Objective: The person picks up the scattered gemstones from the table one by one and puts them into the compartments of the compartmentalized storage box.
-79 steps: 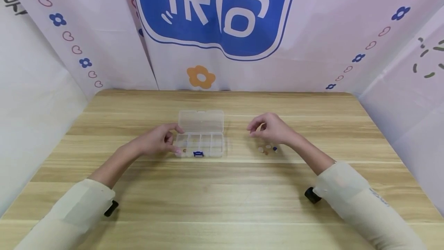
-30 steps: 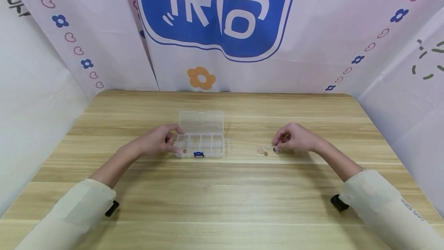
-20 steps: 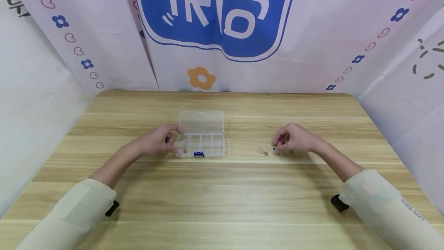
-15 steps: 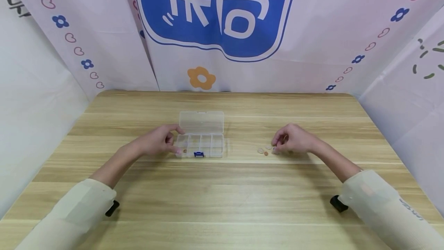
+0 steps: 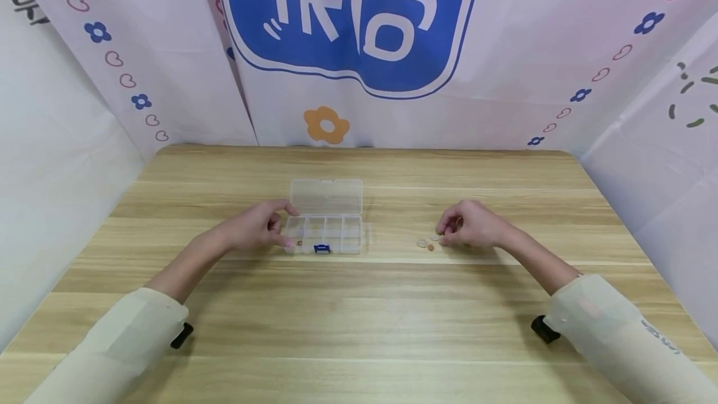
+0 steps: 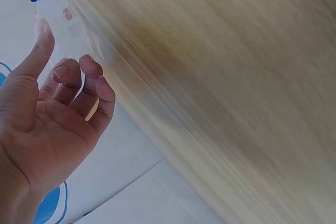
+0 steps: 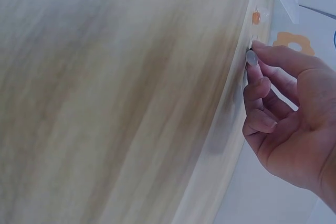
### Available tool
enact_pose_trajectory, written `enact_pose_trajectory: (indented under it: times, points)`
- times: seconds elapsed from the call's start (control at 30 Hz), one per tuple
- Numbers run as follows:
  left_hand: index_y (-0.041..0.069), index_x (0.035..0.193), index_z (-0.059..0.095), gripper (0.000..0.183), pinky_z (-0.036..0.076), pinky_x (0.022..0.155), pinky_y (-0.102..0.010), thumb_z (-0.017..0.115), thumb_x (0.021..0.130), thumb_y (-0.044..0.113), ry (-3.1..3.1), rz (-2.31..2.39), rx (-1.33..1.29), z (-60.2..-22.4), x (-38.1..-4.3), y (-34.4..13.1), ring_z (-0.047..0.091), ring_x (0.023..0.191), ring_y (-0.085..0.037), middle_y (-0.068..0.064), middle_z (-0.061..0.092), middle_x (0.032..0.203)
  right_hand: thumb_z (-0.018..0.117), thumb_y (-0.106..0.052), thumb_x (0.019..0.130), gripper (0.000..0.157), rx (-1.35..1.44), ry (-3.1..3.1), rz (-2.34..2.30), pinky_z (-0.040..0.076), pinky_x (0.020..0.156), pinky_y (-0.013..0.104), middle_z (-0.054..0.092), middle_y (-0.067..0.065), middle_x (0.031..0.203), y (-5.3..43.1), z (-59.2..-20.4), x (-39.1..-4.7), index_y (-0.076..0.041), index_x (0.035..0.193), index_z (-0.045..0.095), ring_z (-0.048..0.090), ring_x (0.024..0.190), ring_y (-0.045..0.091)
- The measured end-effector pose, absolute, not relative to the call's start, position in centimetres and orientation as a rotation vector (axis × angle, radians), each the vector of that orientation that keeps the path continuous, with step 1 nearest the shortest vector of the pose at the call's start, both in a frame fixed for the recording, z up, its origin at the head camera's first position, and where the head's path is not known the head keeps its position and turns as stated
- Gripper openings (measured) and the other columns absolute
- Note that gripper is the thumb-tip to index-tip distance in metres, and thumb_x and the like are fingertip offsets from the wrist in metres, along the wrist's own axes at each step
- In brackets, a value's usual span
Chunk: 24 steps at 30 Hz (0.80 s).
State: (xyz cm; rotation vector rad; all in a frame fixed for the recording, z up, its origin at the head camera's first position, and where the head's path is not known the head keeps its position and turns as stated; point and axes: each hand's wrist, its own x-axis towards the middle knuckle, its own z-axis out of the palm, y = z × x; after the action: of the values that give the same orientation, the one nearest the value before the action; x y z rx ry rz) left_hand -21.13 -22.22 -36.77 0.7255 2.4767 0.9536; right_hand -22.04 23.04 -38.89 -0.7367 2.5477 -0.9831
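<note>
A clear plastic compartment box (image 5: 350, 250) stands on the table, its lid (image 5: 326, 197) raised at the back and a blue latch (image 5: 322, 249) at the front. My left hand (image 5: 255, 226) holds its left end, thumb at the front corner and index finger near the hinge. One small brown piece (image 5: 300, 243) lies in the leftmost compartment. To the right, my right hand (image 5: 473, 223) is low over the table, pinching a small greyish disc-like piece (image 7: 252, 57) between thumb and index finger. Beside those fingertips lie a small orange-brown piece (image 5: 430, 247) and a pale round piece (image 5: 422, 243).
The wood-grain table (image 5: 336, 323) has a white printed cloth (image 5: 482, 111) hanging behind it and at both sides. Another pale piece (image 5: 434, 238) lies partly behind the right fingertips. A black wrist device (image 5: 544, 329) sits under the right sleeve.
My right hand moved right and down to the small pieces, then slid slightly left. The blue-and-white piece there is now hidden at its fingertips. The left hand keeps its place on the box.
</note>
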Motion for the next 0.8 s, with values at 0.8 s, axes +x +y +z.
enact_pose_trajectory:
  times: [0.8]
  points:
    - [-0.014, 0.135, 0.052, 0.059, 0.036, 0.055, -0.024, 0.081, 0.091, 0.013, 2.480, 0.944, 0.714, -36.58, -21.11, -22.11, 0.037, 0.056, -0.008, 0.002, 0.045, 0.063, 0.074, 0.002, 0.091, 0.005, -0.701, 2.559, -0.991, 0.053, 0.067, 0.023, 0.075, 0.006, 0.091, 23.16, -38.59, -22.10, 0.000, 0.093, 0.077, 0.064, 0.079, 0.014]
